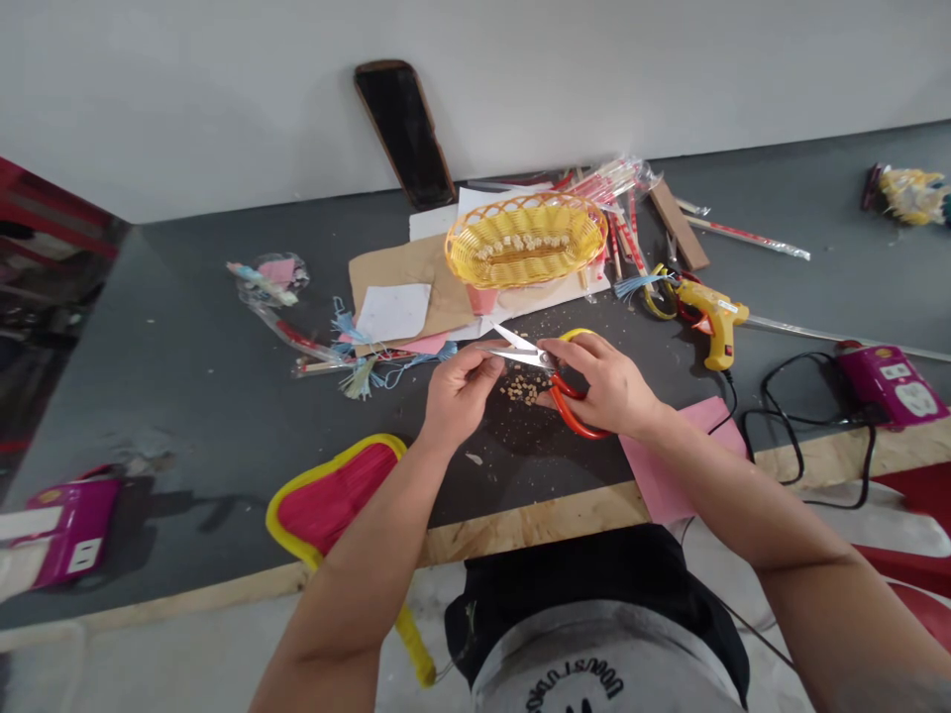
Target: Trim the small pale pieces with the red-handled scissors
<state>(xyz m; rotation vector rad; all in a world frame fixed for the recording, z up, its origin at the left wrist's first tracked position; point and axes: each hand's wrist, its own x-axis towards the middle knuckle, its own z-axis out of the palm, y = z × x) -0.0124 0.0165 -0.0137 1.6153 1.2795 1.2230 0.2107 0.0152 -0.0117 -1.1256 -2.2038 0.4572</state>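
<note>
My right hand (610, 384) grips a pair of scissors (526, 354) by its red and yellow handles. The blades are parted and point left, toward my left hand (457, 391). Thumb and fingers of that left hand are pinched together at the blades; what sits between them is too small to make out. Just below the scissors, many tiny tan pieces (523, 386) lie scattered on the dark grey table (215, 386). Behind my hands stands a yellow woven basket (520, 267) with small pale bits in it.
A yellow glue gun (714, 319) with a black cord lies to the right, near a purple power socket (896, 384). Blue tassels (362, 376), cardboard (393, 267) and wrapped sticks (610, 180) surround the basket. A phone (407, 134) leans on the wall. Pink paper (687, 451) lies beneath my right forearm.
</note>
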